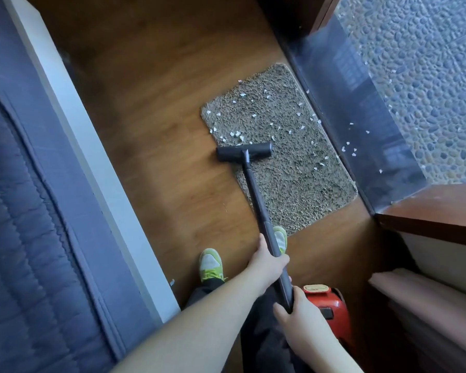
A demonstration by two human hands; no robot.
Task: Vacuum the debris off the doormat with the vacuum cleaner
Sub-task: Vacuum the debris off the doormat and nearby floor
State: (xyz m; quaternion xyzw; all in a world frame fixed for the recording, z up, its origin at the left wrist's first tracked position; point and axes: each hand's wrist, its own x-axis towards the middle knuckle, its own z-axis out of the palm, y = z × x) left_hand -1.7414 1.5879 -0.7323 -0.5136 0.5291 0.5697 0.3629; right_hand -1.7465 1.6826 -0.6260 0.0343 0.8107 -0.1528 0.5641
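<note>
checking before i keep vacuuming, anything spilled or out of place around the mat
Yes. White scraps litter the far half of the doormat, ahead of the vacuum head. More have strayed off it onto the dark threshold strip to the right, and one lies on the wood floor by the white bed base.

Bare floor (pixel 156 146) left of doormat (pixel 293 168); door sill (pixel 361 135) hems its right

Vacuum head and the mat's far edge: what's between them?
In the head view, doormat pile strewn with white scraps lies beyond the vacuum head; the thickest cluster sits just past the head.
</note>
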